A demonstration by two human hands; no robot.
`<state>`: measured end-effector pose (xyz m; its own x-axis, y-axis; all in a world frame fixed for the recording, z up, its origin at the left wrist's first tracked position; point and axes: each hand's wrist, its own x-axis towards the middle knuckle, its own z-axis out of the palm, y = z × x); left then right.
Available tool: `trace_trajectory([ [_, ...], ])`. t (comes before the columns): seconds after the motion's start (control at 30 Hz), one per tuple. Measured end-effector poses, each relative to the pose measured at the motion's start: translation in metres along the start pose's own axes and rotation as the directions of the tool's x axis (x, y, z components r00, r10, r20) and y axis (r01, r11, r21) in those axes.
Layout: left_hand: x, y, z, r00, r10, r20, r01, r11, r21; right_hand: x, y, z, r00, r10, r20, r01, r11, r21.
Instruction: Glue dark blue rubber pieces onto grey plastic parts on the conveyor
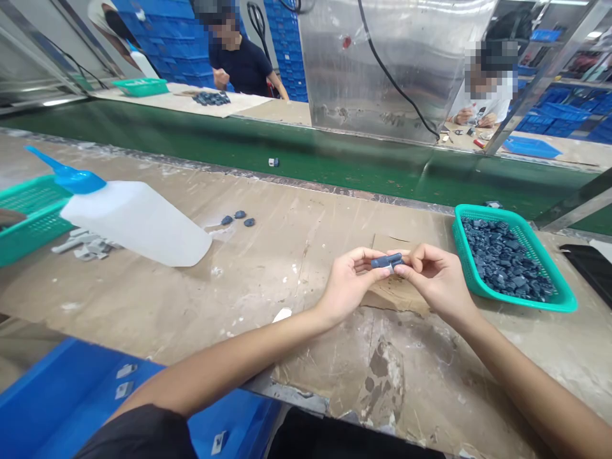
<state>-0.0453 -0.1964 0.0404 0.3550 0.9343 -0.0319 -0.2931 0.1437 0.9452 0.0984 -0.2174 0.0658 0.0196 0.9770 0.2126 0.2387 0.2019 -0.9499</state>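
While both forearms reached in over the worktable, all the action sat right at the fingertips: a small blue part, held crosswise between two bare hands. On one side, the left hand was clamped on the part's left end, thumb in front and fingers behind. Opposite, the right hand had it too, thumb and bent forefinger pinched together at the right end. So the part bridged the narrow gap between the hands, up off the surface, a pale patch showing along its lower edge. Beneath them lay a torn piece of cardboard.

Just beyond the right hand stood a green basket, loaded with dark blue pieces. Over on the left, well apart from the hands, a white bottle with a blue spout leaned to one side, and three dark bits lay near its base. Behind that bottle, grey pieces sat in a heap beside another basket. Down below, a blue bin held a few pale pieces. Across the far side, a green belt carried one small piece, and beyond it a person in a dark shirt faced the table.
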Motion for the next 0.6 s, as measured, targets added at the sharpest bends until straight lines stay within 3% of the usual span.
trace_trajectory([
  [0.1, 0.012, 0.005, -0.004, 0.987, -0.019, 0.16, -0.002, 0.992, 0.128, 0.002, -0.004, -0.006, 0.996, -0.059, 0.06, 0.069, 0.982, -0.174],
  [0.17, 0.035, 0.008, -0.011, 0.977, -0.029, 0.213, -0.018, 0.976, 0.215, 0.01, -0.006, -0.022, 0.991, -0.096, 0.089, 0.12, 0.932, -0.341],
  [0.27, 0.086, 0.01, -0.023, 0.992, 0.026, 0.124, -0.069, 0.933, 0.354, 0.027, -0.001, -0.068, 0.984, -0.175, 0.025, 0.153, 0.775, -0.613],
  [0.33, 0.125, 0.008, -0.031, 0.996, 0.079, 0.047, -0.091, 0.881, 0.465, 0.037, 0.011, -0.107, 0.971, -0.227, -0.075, 0.087, 0.628, -0.773],
  [0.43, 0.177, 0.002, -0.037, 0.996, 0.087, -0.022, -0.054, 0.776, 0.628, 0.048, 0.042, -0.155, 0.986, -0.148, -0.076, -0.021, 0.345, -0.938],
  [0.5, 0.203, -0.002, -0.035, 0.993, 0.101, -0.061, -0.032, 0.73, 0.683, 0.053, 0.064, -0.171, 0.997, -0.073, 0.005, 0.025, 0.281, -0.959],
  [0.6, 0.232, -0.008, -0.028, 0.986, 0.146, -0.081, -0.036, 0.66, 0.75, 0.055, 0.083, -0.175, 0.994, -0.054, 0.092, 0.103, 0.255, -0.962],
])
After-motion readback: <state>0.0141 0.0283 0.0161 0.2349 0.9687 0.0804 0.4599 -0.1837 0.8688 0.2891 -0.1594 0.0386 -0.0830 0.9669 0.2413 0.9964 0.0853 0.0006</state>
